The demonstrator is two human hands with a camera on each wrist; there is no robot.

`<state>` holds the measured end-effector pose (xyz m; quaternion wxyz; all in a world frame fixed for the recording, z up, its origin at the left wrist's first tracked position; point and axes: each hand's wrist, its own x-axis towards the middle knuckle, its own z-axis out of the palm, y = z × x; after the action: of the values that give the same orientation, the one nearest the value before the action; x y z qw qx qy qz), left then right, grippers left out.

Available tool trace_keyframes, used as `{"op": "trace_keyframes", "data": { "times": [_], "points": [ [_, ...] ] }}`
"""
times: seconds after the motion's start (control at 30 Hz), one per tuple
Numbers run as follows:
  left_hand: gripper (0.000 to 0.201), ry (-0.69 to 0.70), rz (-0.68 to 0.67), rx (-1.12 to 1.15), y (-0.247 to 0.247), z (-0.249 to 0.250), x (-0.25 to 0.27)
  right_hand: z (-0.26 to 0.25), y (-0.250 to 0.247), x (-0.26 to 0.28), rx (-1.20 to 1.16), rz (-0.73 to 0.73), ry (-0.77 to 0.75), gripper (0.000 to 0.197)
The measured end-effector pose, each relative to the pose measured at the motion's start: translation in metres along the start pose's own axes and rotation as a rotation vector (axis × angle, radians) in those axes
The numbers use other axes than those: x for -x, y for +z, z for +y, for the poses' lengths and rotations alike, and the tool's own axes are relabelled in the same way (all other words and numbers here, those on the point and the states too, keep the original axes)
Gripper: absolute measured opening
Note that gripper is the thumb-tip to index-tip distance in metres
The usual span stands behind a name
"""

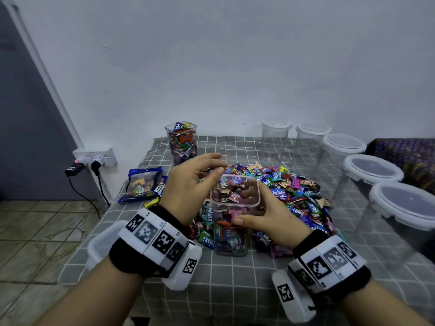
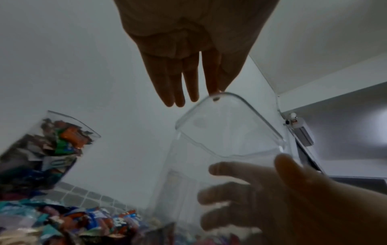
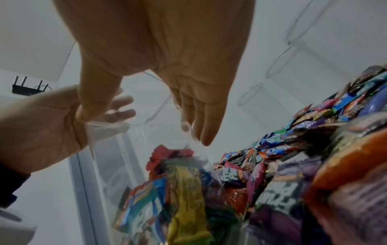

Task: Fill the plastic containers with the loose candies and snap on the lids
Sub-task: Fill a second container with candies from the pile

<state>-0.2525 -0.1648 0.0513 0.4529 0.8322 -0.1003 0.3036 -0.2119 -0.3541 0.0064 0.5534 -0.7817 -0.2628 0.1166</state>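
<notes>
Dim, cool, even indoor light; wide-angle bending in all three views.

The head view is soft and faintly bluish, with straight lines bowed toward the edges and weak shadows on the checked cloth (image 1: 235, 274). In the left wrist view the left hand (image 2: 184, 54) is dark against the pale wall. The right wrist view blurs the nearest candies (image 3: 326, 190), and the clear container (image 3: 130, 126) shows faint glints along its rim.

Clear glossy plastic container (image 1: 231, 220), shiny foil-like candy wrappers (image 1: 277, 182), matt checked cloth (image 1: 235, 274), frosted plastic lids (image 1: 373, 169).
</notes>
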Motion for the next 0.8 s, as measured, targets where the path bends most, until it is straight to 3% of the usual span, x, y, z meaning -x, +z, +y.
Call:
{"op": "trace_keyframes", "data": {
  "times": [0.1, 0.23, 0.33, 0.53, 0.67, 0.8],
  "points": [
    [0.015, -0.129, -0.013, -0.104, -0.018, -0.011, -0.001, -0.001, -0.006, 0.005, 0.142, -0.084, -0.008, 0.074],
    [0.038, -0.255, -0.173, -0.388, -0.037, -0.023, 0.003, 0.013, -0.020, 0.002, 0.585, -0.202, 0.065, 0.104],
    [0.065, -0.309, -0.397, -0.649, -0.041, -0.031, 0.007, 0.018, -0.036, 0.000, 0.753, -0.181, 0.139, 0.095],
    [0.113, -0.492, -0.865, -0.931, -0.021, -0.056, 0.014, 0.031, -0.048, -0.007, 1.031, -0.352, 0.318, 0.120],
    [0.112, -0.479, -1.028, -1.057, -0.003, -0.064, 0.010, 0.035, -0.045, -0.017, 1.090, -0.377, 0.352, 0.123],
    [0.100, -0.463, -1.004, -1.057, 0.006, -0.070, 0.003, 0.037, -0.044, -0.028, 1.087, -0.341, 0.341, 0.119]
  ]
}}
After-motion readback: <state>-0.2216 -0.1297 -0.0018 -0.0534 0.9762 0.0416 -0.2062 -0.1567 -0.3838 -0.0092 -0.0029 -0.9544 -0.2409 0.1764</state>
